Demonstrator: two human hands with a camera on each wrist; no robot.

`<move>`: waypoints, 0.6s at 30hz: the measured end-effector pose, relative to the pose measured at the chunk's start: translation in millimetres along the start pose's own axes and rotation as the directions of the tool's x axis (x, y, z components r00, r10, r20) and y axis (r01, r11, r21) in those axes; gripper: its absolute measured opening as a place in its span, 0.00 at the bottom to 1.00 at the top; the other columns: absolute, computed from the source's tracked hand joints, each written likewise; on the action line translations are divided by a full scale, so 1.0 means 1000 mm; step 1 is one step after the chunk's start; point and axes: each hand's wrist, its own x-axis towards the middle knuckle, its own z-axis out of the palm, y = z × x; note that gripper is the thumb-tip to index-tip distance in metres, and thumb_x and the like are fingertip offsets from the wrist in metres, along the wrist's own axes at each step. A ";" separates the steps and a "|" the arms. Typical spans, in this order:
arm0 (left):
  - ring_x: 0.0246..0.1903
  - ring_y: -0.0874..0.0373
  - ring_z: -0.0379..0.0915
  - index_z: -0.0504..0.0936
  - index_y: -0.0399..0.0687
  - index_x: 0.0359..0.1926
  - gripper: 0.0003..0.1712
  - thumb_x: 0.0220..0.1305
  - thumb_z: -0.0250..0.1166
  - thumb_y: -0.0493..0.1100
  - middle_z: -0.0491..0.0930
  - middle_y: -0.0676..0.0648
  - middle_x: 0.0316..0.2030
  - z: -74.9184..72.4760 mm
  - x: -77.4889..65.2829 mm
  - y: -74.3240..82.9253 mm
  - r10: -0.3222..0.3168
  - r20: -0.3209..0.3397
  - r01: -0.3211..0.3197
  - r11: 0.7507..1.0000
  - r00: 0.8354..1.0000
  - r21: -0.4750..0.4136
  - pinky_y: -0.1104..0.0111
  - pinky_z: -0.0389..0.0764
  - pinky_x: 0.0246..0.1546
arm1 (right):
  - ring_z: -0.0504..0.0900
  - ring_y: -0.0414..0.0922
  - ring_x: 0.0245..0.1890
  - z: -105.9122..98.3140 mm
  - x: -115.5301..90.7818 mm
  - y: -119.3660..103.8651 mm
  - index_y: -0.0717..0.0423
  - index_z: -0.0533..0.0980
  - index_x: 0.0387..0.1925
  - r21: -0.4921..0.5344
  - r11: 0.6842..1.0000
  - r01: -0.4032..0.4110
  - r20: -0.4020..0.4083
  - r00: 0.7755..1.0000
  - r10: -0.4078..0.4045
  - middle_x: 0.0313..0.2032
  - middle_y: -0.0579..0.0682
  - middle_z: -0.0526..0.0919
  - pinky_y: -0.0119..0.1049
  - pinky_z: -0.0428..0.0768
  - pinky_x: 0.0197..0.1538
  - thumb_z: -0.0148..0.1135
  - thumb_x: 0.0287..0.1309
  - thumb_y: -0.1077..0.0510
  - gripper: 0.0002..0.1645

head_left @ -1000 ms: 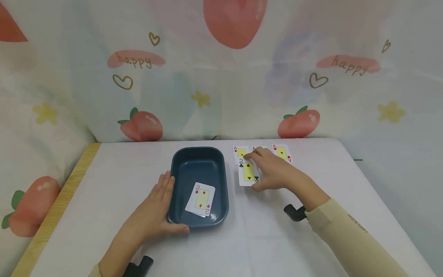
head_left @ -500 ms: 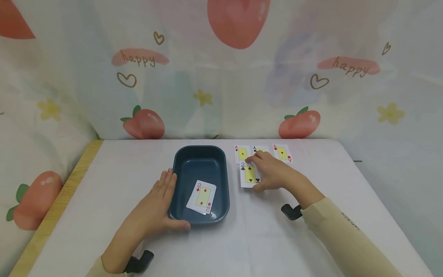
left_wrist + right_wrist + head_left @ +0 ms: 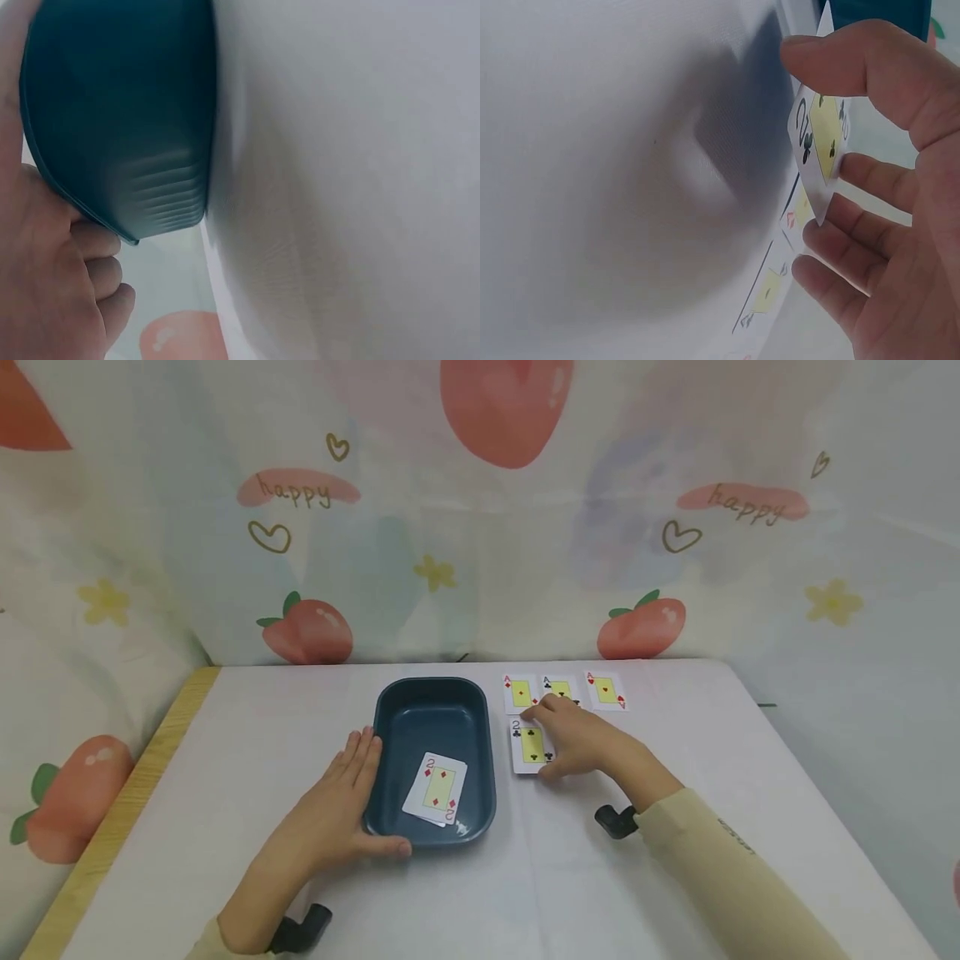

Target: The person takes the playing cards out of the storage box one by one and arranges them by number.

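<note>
Pinches two of clubs [image 3: 532,747] with right hand [image 3: 579,739], three o'clock from blue tray [image 3: 431,724]; touches it at eight with straight-fingered left hand [image 3: 333,814].

The tray [image 3: 438,727] is a dark blue-teal, glossy inside, and the two of clubs [image 3: 532,745] is white with black pips over a yellow panel. White with yellow panels too are the two of diamonds [image 3: 437,787], ace of diamonds [image 3: 521,693] and ace of hearts [image 3: 606,691], their pips red, and the black-pipped ace of clubs [image 3: 559,686]. A plain white cloth [image 3: 532,885] meets a yellowish wood-grain edge [image 3: 142,777], the pale pastel backdrop [image 3: 517,552] carries red fruits [image 3: 315,633] and yellow flowers [image 3: 435,573], and the right sleeve [image 3: 712,860] is beige with dark lettering.
</note>
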 end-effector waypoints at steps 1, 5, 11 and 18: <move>0.78 0.42 0.34 0.44 0.37 0.78 0.84 0.34 0.66 0.86 0.40 0.37 0.79 -0.001 0.000 0.000 0.003 -0.002 -0.003 1.000 1.000 0.000 0.49 0.51 0.75 | 0.71 0.47 0.51 0.000 0.001 -0.001 0.49 0.71 0.66 -0.002 1.000 -0.003 0.001 1.000 0.003 0.54 0.49 0.72 0.42 0.77 0.54 0.79 0.38 0.48 0.49; 0.78 0.42 0.33 0.43 0.36 0.78 0.84 0.35 0.64 0.86 0.39 0.37 0.79 -0.002 -0.001 -0.002 0.001 -0.004 -0.001 1.000 1.000 0.006 0.49 0.50 0.75 | 0.71 0.47 0.52 -0.002 0.004 -0.002 0.48 0.71 0.66 -0.011 1.000 -0.014 -0.001 1.000 0.014 0.56 0.50 0.72 0.43 0.78 0.56 0.79 0.38 0.47 0.50; 0.78 0.41 0.33 0.45 0.36 0.78 0.80 0.41 0.61 0.86 0.38 0.38 0.79 -0.003 -0.002 0.001 -0.006 -0.007 0.007 1.000 1.000 0.026 0.49 0.50 0.75 | 0.71 0.48 0.54 0.000 0.008 -0.004 0.50 0.71 0.66 -0.014 1.000 0.007 0.003 1.000 -0.007 0.57 0.51 0.73 0.45 0.77 0.60 0.79 0.40 0.47 0.49; 0.78 0.41 0.32 0.44 0.34 0.78 0.80 0.41 0.61 0.86 0.37 0.37 0.79 0.000 -0.003 0.004 -0.007 -0.019 0.007 1.000 1.000 0.021 0.49 0.49 0.75 | 0.70 0.49 0.58 0.006 0.008 -0.004 0.46 0.71 0.67 -0.014 0.999 -0.036 0.021 0.999 0.036 0.60 0.51 0.72 0.47 0.76 0.62 0.81 0.39 0.46 0.50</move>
